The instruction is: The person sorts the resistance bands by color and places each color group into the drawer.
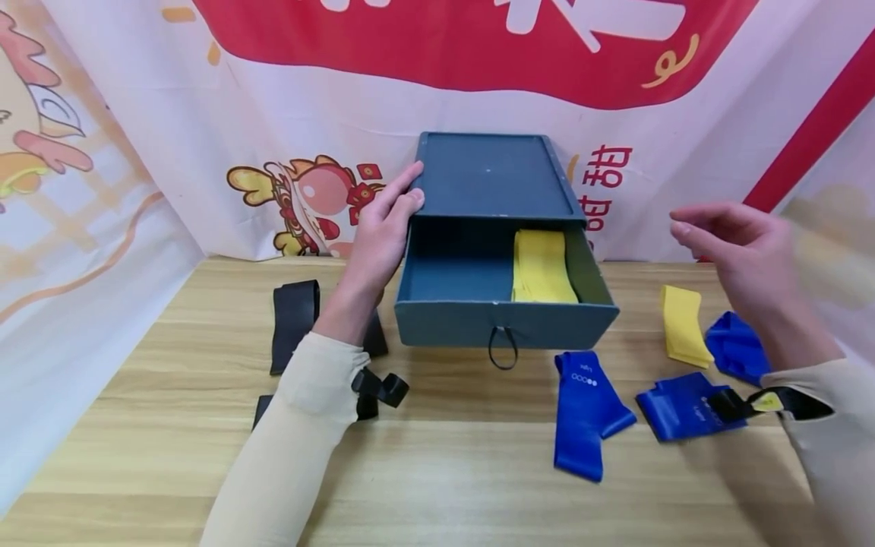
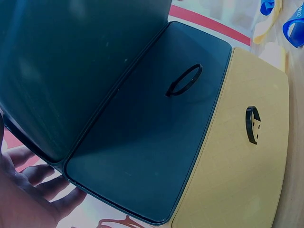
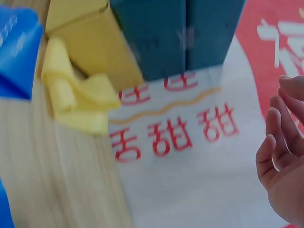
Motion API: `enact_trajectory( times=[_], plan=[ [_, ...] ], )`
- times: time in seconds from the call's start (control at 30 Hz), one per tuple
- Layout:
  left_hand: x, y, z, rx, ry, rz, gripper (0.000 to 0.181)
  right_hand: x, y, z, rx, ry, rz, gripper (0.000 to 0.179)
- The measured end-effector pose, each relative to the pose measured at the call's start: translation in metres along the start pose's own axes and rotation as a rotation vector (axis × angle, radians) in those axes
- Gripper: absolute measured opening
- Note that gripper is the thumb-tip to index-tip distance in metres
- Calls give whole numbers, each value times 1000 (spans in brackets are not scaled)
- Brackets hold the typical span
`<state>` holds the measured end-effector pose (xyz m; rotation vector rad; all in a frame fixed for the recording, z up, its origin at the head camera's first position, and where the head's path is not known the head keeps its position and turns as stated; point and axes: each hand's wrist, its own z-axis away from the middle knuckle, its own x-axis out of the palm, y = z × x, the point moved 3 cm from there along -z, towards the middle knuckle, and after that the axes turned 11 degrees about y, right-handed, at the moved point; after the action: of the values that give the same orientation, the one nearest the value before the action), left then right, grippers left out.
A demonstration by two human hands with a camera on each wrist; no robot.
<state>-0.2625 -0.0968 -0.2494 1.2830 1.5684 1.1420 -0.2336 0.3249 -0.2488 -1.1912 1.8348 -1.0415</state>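
Wood-grain table (image 1: pixel 444 463), black bands (image 1: pixel 294 325) laid left, drawer unit (image 1: pixel 495 178) set far centre, yellow band (image 1: pixel 683 327) and blue bands (image 1: pixel 581 418) scattered right.

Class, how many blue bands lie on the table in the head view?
3: one blue band in front of the open drawer; a second blue band farther right; a third blue band right of the loose yellow band. More may be hidden.

The dark blue-green plastic drawer box (image 1: pixel 492 175) stands upright. Its top drawer (image 1: pixel 444 327) is pulled out, and a flat, folded yellow stretchy band (image 1: pixel 542 266) lies inside, over on the right.
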Motion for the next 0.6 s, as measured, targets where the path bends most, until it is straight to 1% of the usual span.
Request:
enact_trajectory(
  times=[0.07,0.13,0.2,0.3,0.37,0.6],
  plan=[
    [0,0,0,-2,3,1,48,-7,9,-4,31,5,-3,34],
    [0,1,0,-1,5,0,48,-15,19,-7,65,15,18,35],
    [1,1,0,1,6,-1,48,-24,28,-9,94,33,68,35],
    [1,2,0,8,9,-2,48,-35,41,-13,135,48,183,36],
    [1,2,0,8,11,-1,48,-41,49,-15,165,51,238,38],
    [1,1,0,11,13,-1,48,-57,81,-18,274,43,344,38]
  ],
)
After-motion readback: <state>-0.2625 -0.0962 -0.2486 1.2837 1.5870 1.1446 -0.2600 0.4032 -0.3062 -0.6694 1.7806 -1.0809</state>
